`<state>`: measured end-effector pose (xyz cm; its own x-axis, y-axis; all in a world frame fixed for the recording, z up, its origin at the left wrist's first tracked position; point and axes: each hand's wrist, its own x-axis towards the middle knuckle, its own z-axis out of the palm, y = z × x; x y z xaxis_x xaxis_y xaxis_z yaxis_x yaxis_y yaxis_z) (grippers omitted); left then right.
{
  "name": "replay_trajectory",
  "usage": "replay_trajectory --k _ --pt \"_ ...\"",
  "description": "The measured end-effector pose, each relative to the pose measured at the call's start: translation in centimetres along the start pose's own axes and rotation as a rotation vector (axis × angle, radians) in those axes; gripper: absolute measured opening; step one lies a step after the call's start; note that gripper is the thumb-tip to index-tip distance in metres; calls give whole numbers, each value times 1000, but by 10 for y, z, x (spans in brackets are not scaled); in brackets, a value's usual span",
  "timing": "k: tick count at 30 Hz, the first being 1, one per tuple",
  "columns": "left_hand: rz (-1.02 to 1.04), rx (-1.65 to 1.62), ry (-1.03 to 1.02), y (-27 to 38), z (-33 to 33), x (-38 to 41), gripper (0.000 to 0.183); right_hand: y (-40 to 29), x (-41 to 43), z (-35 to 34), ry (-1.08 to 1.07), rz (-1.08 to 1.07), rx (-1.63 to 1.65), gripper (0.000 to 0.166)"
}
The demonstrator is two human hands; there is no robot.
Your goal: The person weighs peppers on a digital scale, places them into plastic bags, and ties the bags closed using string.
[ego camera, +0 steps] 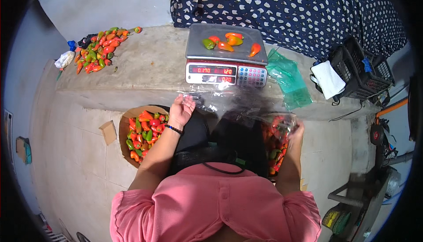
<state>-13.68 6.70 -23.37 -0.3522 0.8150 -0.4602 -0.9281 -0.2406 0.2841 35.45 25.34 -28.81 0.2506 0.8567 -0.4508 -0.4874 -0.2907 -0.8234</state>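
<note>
A clear plastic bag (214, 101) is stretched between my two hands, above my lap and along the front of the ledge. My left hand (182, 110), with a dark beaded bracelet at its wrist, has the bag's left end at its curled fingers. At the right, my right hand (298, 129) grips the other end, where the plastic is blurred. Beyond the bag, a digital scale (226, 55) with lit red digits carries several peppers (225, 46) in red, orange and green on its metal plate.
Below the ledge (145, 66), a cardboard box of peppers (124, 142) flanks my left arm; more peppers (277, 156) lie beside my right forearm. A pepper pile (99, 50) rests on the ledge's left. Green plastic bags (290, 83) and black crates (360, 73) are at right.
</note>
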Motion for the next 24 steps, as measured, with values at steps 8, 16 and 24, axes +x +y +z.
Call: replay_trajectory --k 8,16,24 --pt "7 -84 -53 16 -15 -9 6 72 -88 -112 299 -584 -1329 26" --pt "-45 -131 -58 11 -6 -4 9 74 -96 -158 264 -53 -1998 49" --pt "-24 -35 -142 9 -10 -4 9 10 -93 75 -343 -555 -682 55"
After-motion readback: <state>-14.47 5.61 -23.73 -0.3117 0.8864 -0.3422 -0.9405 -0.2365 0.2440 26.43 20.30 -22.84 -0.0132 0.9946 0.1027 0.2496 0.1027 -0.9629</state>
